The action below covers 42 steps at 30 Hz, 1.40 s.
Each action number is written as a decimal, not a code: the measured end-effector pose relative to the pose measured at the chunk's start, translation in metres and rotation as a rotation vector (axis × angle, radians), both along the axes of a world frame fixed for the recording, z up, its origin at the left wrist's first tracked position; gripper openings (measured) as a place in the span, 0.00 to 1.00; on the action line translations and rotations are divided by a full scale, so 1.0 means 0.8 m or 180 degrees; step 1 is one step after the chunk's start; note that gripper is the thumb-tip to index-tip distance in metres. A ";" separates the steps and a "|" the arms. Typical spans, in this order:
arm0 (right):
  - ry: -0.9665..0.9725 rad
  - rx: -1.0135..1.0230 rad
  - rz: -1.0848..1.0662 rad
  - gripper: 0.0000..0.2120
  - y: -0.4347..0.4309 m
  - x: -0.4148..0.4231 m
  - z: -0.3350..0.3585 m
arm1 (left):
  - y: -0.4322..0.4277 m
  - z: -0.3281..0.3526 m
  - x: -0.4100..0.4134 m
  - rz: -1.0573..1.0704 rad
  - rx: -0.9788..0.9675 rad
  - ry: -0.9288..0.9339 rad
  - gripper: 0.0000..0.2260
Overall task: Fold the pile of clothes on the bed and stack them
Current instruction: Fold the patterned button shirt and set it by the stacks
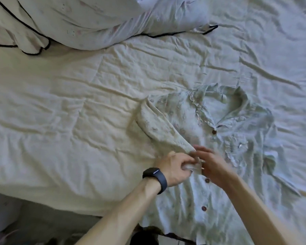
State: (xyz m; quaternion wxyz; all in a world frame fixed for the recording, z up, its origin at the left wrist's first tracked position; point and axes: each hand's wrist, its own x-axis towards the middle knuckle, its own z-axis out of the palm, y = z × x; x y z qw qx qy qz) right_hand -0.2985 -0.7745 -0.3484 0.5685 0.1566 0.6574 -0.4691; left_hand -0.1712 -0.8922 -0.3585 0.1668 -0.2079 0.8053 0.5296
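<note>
Both your hands meet at the cuff [195,165] of one sleeve [159,128]. Your left hand [175,167], the one with the watch [155,177], pinches the cuff between thumb and fingers. Your right hand [214,165] is blurred just beside it, at the same cuff; I cannot tell if it grips or only touches. The shirt [237,138] lies flat on the bed [78,121], front side up, with the collar away from you. The sleeve bends at the shoulder and runs diagonally toward the button line. So I judge you hold the cuff to lay the sleeve across the front and make the shirt narrower. The cuff sits directly in your fingers, over the shirt's front, near the middle button [207,180].
</note>
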 end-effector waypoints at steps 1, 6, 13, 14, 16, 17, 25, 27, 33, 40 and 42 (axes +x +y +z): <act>0.0022 0.0114 -0.0103 0.14 0.032 0.005 -0.003 | 0.021 0.000 0.003 0.0008 0.0004 -0.0040 0.20; -0.0275 0.0306 -0.1126 0.14 0.187 0.027 -0.022 | 0.092 -0.019 0.032 0.0538 -0.0592 -0.0386 0.23; 0.0848 0.1313 -0.0711 0.10 0.348 0.053 -0.052 | 0.149 -0.071 0.064 -0.0150 -0.1813 -0.1794 0.32; 0.1035 0.1436 -0.0492 0.08 0.359 0.055 -0.058 | 0.149 -0.076 0.066 -0.0172 -0.1890 -0.1886 0.31; 0.1345 0.1563 -0.0039 0.06 0.371 0.056 -0.070 | 0.149 -0.081 0.064 -0.0068 -0.1961 -0.1944 0.32; 0.1539 0.1625 0.0143 0.07 0.373 0.055 -0.073 | 0.150 -0.081 0.061 0.0050 -0.1954 -0.1983 0.32; 0.2212 0.1793 0.1329 0.17 0.384 0.056 -0.058 | 0.148 -0.070 0.041 0.0442 -0.1808 -0.2627 0.30; 0.2266 0.2111 0.1746 0.19 0.390 0.060 -0.052 | 0.150 -0.061 0.032 0.0450 -0.1984 -0.2589 0.29; 0.2783 0.1518 0.1857 0.26 0.312 0.026 -0.026 | 0.106 -0.045 -0.013 0.0856 -0.2460 -0.1663 0.25; 0.3016 0.0432 0.1876 0.26 0.075 -0.075 -0.051 | 0.007 -0.082 -0.070 0.0347 -0.2761 -0.0933 0.28; 0.2953 0.0530 0.2076 0.27 0.009 -0.107 -0.067 | -0.017 -0.095 -0.075 0.0086 -0.2685 -0.0786 0.24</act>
